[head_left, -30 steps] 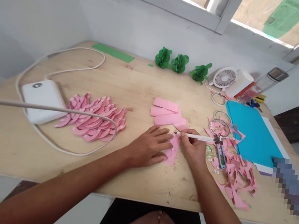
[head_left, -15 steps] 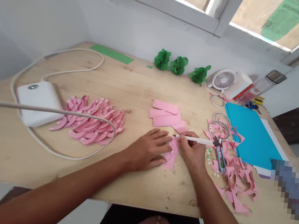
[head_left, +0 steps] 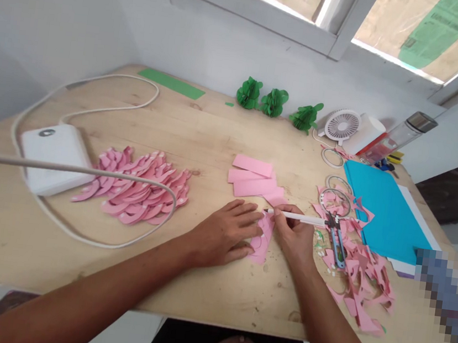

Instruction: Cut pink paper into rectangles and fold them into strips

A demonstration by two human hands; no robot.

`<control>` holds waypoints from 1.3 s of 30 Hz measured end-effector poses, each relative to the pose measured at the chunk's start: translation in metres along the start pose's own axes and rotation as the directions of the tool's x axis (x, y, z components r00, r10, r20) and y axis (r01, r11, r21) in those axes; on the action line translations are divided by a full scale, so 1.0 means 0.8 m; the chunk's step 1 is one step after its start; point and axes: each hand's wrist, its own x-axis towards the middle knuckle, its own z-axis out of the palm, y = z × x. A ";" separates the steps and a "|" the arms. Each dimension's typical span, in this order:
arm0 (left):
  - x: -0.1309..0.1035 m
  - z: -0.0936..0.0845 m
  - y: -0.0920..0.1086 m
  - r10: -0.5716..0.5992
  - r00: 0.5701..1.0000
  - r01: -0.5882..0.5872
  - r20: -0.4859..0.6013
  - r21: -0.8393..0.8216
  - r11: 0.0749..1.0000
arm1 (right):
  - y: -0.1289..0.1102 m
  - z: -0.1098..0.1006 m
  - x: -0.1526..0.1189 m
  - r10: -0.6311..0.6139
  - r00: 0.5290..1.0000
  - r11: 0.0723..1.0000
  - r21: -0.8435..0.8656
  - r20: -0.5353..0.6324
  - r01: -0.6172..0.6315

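My left hand lies flat with its fingers spread, the fingertips resting on a pink paper strip that bears drawn curved outlines. Pinched in my right hand is a white pen, held nearly level, its dark tip at the upper end of that strip. Just beyond my hands, several pink rectangles overlap one another. A pile of curved pink cut-outs sits to the left. Scissors lie right of my right hand among pink scraps.
On the left are a white power bank and a looping cable. Green paper flowers, a small fan and a bottle line the back. Blue sheets lie right, near a blurred object.
The camera view has shifted slightly. My left hand stays on the strip, and the pen in my right hand remains near the strip's upper end, now lying a little more level.
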 end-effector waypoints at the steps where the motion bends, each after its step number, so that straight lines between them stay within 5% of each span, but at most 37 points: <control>1: 0.000 0.000 0.000 -0.001 1.000 0.001 0.000 0.000 1.000 | 0.000 0.000 0.000 0.002 1.000 1.000 0.001 0.001 -0.002; 39: -0.001 0.001 0.001 -0.012 1.000 0.012 0.001 0.006 1.000 | 0.001 0.000 -0.001 -0.011 0.999 0.998 -0.053 0.033 0.013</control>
